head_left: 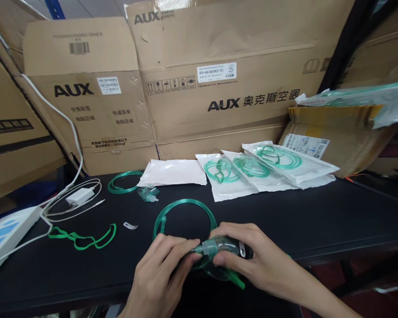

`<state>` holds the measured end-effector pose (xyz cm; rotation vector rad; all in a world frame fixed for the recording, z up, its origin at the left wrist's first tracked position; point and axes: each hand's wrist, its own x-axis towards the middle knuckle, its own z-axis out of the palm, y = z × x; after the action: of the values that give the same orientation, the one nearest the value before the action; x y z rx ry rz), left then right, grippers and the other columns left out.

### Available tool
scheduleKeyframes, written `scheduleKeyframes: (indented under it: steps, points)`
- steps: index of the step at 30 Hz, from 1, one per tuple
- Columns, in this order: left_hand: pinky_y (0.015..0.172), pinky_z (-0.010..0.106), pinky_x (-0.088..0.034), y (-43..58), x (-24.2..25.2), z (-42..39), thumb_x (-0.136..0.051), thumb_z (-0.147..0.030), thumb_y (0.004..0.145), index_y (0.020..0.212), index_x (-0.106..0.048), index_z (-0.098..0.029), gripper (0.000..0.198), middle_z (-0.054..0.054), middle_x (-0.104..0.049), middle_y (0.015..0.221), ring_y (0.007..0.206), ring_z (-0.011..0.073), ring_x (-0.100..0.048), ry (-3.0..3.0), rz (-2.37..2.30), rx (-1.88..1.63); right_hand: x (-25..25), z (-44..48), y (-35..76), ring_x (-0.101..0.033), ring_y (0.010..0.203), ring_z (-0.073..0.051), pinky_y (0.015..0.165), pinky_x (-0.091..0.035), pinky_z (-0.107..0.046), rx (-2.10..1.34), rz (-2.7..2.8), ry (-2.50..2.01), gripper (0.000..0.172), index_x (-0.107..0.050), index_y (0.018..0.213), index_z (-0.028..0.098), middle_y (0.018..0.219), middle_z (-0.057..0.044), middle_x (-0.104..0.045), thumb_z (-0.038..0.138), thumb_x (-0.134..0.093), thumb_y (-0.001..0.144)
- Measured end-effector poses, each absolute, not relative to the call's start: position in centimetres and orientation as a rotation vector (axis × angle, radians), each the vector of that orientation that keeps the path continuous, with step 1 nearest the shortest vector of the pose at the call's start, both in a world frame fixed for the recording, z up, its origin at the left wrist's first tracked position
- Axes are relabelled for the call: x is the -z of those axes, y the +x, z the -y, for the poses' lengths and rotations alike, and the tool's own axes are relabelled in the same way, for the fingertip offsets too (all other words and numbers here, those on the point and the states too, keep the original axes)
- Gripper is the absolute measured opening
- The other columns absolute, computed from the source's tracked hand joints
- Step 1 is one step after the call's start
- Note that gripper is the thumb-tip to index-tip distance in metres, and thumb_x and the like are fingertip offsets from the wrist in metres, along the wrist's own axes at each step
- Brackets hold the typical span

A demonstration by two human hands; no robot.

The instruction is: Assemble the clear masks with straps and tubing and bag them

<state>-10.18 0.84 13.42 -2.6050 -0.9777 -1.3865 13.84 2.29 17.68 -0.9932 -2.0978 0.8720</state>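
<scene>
Near the table's front edge, my right hand (248, 249) grips a clear green oxygen mask (223, 245) lying on its side, with a metal nose clip (242, 249) on it. A green strap end hangs below the mask. My left hand (169, 265) pinches the end of the green tubing at the mask's pale connector (208, 247); the fingers partly hide the joint. Behind my hands lies the coiled green tubing (187, 202), its other connector resting inside the loop. Left of my left hand are a small loose metal strip (130, 225) and a green elastic strap (82, 240).
Farther back lie another tubing coil (124, 182), a small clear mask (148, 193), a white packet (172, 172) and several packaged mask sets (225, 176). A charger (80, 196) and power strip (11, 234) sit left. Cardboard boxes (219, 128) stand along the back.
</scene>
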Motion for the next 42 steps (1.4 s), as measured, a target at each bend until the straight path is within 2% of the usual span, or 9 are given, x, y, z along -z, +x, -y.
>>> scheduleKeyframes:
  steps: [2, 7, 12, 20, 27, 31, 35, 38, 42]
  points:
    - [0.079, 0.031, -0.055, -10.1, -13.2, -0.9, -0.061, -0.008, 0.105, 0.123, -0.067, -0.02, 0.022, 0.006, -0.077, 0.1, 0.086, 0.0196, -0.07, -2.595, 0.988, 1.363, -17.7, -2.2, 13.9, -0.055, 0.072, -0.014, 0.067, -0.041, -0.024, -0.861, 2.114, -0.99, 0.03, -0.073, 0.095, 0.021, 0.082, 0.003, -0.066, 0.05, -0.068, 0.101]
    - [0.069, 0.032, -0.048, -9.6, -12.9, -0.7, -0.056, -0.003, 0.103, 0.119, -0.064, -0.018, 0.023, 0.005, -0.074, 0.09, 0.07, 0.0183, -0.06, -2.565, 0.969, 1.343, -17.8, -2.2, 13.9, -0.057, 0.074, -0.015, 0.07, -0.043, -0.024, -0.81, 2.146, -0.983, 0.028, -0.073, 0.097, 0.021, 0.083, 0.002, -0.067, 0.049, -0.067, 0.102]
    - [0.068, 0.032, -0.045, -9.2, -12.7, -0.5, -0.057, -0.002, 0.101, 0.116, -0.061, -0.019, 0.023, 0.005, -0.071, 0.086, 0.068, 0.0191, -0.053, -2.546, 0.995, 1.349, -17.7, -2.3, 13.9, -0.06, 0.074, -0.014, 0.071, -0.044, -0.022, -0.791, 2.151, -0.941, 0.025, -0.074, 0.095, 0.022, 0.083, 0.003, -0.068, 0.046, -0.07, 0.101]
    - [0.064, 0.032, -0.041, -9.1, -12.7, -0.6, -0.053, -0.004, 0.101, 0.11, -0.062, -0.019, 0.02, 0.003, -0.06, 0.077, 0.066, 0.0204, -0.046, -2.501, 1.013, 1.251, -17.7, -2.0, 14.0, -0.064, 0.075, -0.016, 0.071, -0.048, -0.024, -0.73, 2.147, -0.935, 0.03, -0.076, 0.099, 0.024, 0.084, 0.002, -0.07, 0.053, -0.07, 0.098]
    - [0.063, 0.032, -0.037, -9.1, -13.1, -0.4, -0.049, 0.0, 0.1, 0.104, -0.062, -0.019, 0.023, 0.002, -0.057, 0.077, 0.068, 0.0199, -0.043, -2.577, 1.069, 1.241, -17.7, -2.1, 14.0, -0.061, 0.076, -0.014, 0.073, -0.045, -0.023, -0.791, 2.177, -0.922, 0.019, -0.073, 0.089, 0.024, 0.086, 0.004, -0.065, 0.039, -0.073, 0.1]
    - [0.064, 0.032, -0.038, -9.3, -13.1, -0.3, -0.049, -0.002, 0.102, 0.104, -0.061, -0.019, 0.021, 0.002, -0.058, 0.078, 0.068, 0.0198, -0.044, -2.607, 1.085, 1.232, -17.7, -2.1, 13.9, -0.061, 0.08, -0.014, 0.075, -0.045, -0.022, -0.795, 2.176, -0.929, 0.015, -0.072, 0.095, 0.024, 0.089, 0.004, -0.065, 0.038, -0.076, 0.098]
    - [0.071, 0.03, -0.045, -9.8, -13.7, -0.4, -0.05, -0.01, 0.106, 0.108, -0.063, -0.021, 0.017, 0.002, -0.065, 0.087, 0.074, 0.0192, -0.057, -2.751, 1.15, 1.288, -17.7, -2.0, 14.0, -0.064, 0.088, -0.015, 0.081, -0.048, -0.024, -0.771, 2.19, -0.896, 0.014, -0.071, 0.108, 0.025, 0.097, 0.002, -0.067, 0.035, -0.076, 0.099]
    - [0.078, 0.028, -0.049, -10.4, -14.8, -0.8, -0.053, -0.024, 0.11, 0.107, -0.068, -0.025, 0.015, 0.001, -0.069, 0.092, 0.082, 0.018, -0.065, -2.923, 1.324, 1.306, -17.8, -2.1, 14.2, -0.066, 0.098, -0.017, 0.087, -0.051, -0.025, -0.711, 2.223, -0.859, 0.018, -0.069, 0.118, 0.028, 0.109, 0.0, -0.067, 0.03, -0.073, 0.101]
    - [0.07, 0.025, -0.045, -10.8, -16.9, -1.5, -0.044, -0.047, 0.112, 0.092, -0.073, -0.023, 0.042, -0.001, -0.068, 0.079, 0.075, 0.0168, -0.063, -3.181, 1.646, 1.167, -17.5, -2.6, 14.5, -0.064, 0.117, -0.019, 0.101, -0.051, -0.027, -0.49, 2.263, -0.75, 0.04, -0.062, 0.138, 0.034, 0.127, -0.004, -0.063, 0.018, -0.07, 0.102]
